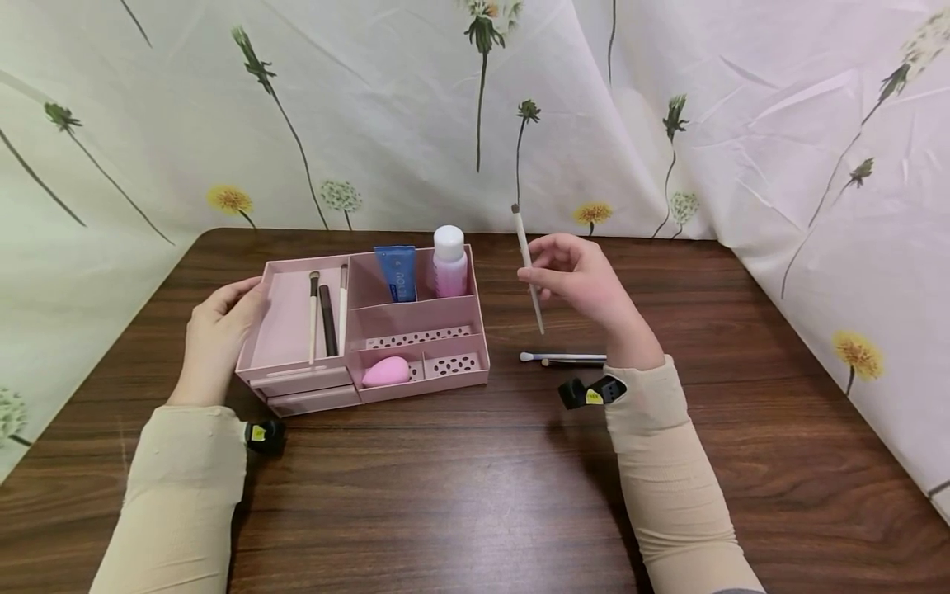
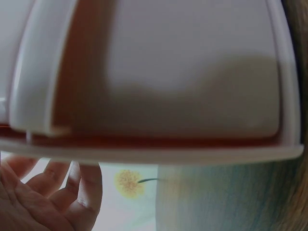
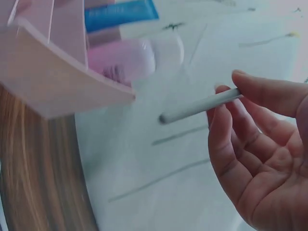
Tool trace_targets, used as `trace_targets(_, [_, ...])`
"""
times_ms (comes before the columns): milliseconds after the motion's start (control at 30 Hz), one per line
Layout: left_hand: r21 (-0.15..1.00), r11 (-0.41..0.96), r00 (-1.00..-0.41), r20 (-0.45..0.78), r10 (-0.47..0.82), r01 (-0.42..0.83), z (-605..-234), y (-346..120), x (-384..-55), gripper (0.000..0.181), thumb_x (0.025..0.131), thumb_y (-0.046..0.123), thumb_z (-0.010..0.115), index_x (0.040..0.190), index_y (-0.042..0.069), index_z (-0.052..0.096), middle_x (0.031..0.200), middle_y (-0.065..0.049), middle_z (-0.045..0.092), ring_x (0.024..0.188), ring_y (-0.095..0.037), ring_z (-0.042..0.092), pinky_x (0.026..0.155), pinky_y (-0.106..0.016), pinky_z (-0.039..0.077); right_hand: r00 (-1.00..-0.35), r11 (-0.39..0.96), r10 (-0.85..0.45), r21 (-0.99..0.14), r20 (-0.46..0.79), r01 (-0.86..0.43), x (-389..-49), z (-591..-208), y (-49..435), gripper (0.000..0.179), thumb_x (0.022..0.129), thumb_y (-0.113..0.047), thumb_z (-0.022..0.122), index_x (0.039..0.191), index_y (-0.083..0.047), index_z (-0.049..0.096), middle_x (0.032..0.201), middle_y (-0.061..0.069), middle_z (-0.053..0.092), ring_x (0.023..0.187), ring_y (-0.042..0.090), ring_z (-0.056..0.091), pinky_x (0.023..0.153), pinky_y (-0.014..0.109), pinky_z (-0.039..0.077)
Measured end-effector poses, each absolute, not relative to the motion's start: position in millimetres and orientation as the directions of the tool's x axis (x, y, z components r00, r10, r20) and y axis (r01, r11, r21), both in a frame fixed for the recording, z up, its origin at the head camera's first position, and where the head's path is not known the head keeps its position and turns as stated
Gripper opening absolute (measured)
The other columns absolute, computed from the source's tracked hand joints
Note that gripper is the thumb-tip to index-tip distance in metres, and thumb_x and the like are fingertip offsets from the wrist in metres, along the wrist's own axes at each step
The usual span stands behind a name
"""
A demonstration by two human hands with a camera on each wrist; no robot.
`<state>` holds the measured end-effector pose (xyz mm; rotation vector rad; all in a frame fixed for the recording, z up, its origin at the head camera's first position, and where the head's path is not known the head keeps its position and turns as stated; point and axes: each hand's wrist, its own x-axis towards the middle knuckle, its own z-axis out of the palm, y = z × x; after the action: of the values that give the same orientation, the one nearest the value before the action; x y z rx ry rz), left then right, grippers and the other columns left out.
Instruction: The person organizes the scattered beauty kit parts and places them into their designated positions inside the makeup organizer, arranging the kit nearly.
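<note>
In the head view, my right hand (image 1: 575, 272) pinches a slim white makeup brush (image 1: 529, 260) between thumb and fingers, its dark bristle tip up. The right wrist view shows the brush's blunt handle end (image 3: 192, 109) sticking out from the fingertips. My left hand (image 1: 218, 330) rests against the left side of a pink makeup organizer (image 1: 411, 313); in the left wrist view its fingers (image 2: 89, 187) touch the side wall. On the organizer's top tray lie several brushes, including a dark-handled one (image 1: 327, 320). A blue tube (image 1: 398, 274) and a pink bottle with a white cap (image 1: 449, 262) stand in the back compartments.
A pink makeup sponge (image 1: 387, 372) sits in a front compartment. More brushes (image 1: 567, 358) lie on the brown wooden table (image 1: 416, 487) below my right hand. Two drawers (image 1: 312, 402) face the front left. A white floral cloth (image 1: 416, 115) hangs behind the table.
</note>
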<state>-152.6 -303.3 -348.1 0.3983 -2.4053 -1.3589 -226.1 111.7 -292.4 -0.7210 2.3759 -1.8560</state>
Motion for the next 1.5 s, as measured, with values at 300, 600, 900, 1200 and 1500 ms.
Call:
trace_targets(300, [0.857,0.504,-0.899,0.135,-0.416,-0.104,-347.8,-298.9,-153.7,0.058,0.098,0.05,0.05,0.14,0.011,0.056,0.135,-0.007,0.058,0.094,0.006,0.046,0.078,-0.016,0.037,-0.884,0.023,-0.409,-0.965,0.228,-0.26,-209.0,-296.3,82.2,0.026,0.087,0.008,0.066,0.112,0.011,0.058,0.075,-0.007,0.067,0.064,0.009,0.061,0.063,0.028,0.055])
trace_targets(600, [0.86,0.502,-0.901,0.144,-0.41,-0.091,-346.7,-300.9,-152.1,0.058,0.098,0.05,0.05,0.14,0.011,0.057,0.132,-0.005,0.059,0.093,0.006,0.047,0.078,-0.016,0.038,-0.822,0.025,-0.544,-0.976,0.17,-0.218,-202.5,-291.4,50.5,0.032,0.09,0.001,0.065,0.119,0.013,0.057,0.079,-0.001,0.067,0.062,0.012,0.061,0.059,0.035,0.057])
trace_targets(900, [0.856,0.51,-0.901,0.152,-0.406,-0.085,-345.1,-300.0,-151.4,0.057,0.098,0.05,0.049,0.14,0.011,0.057,0.134,-0.011,0.058,0.094,0.006,0.046,0.08,-0.017,0.037,-0.776,0.09,-0.624,-0.978,0.09,-0.186,-196.8,-278.0,18.2,0.036,0.091,-0.002,0.067,0.123,0.01,0.057,0.082,0.006,0.066,0.055,0.016,0.063,0.058,0.036,0.057])
trace_targets(1200, [0.857,0.508,-0.898,0.15,-0.413,-0.09,-346.0,-302.7,-151.3,0.058,0.098,0.051,0.05,0.139,0.011,0.057,0.134,-0.008,0.059,0.094,0.006,0.047,0.08,-0.017,0.037,-0.728,0.095,-0.685,-0.991,0.001,-0.091,-193.7,-268.6,-22.2,0.036,0.093,-0.003,0.066,0.126,0.007,0.055,0.079,0.006,0.063,0.058,0.018,0.062,0.064,0.042,0.059])
trace_targets(1500, [0.853,0.513,-0.9,0.152,-0.409,-0.089,-346.9,-303.0,-152.3,0.057,0.098,0.05,0.051,0.139,0.011,0.057,0.129,-0.005,0.06,0.092,0.005,0.046,0.078,-0.017,0.038,-0.687,0.116,-0.72,-0.993,-0.101,0.024,-187.7,-274.2,-66.2,0.039,0.093,-0.003,0.067,0.129,0.006,0.055,0.078,0.008,0.063,0.056,0.018,0.062,0.059,0.038,0.058])
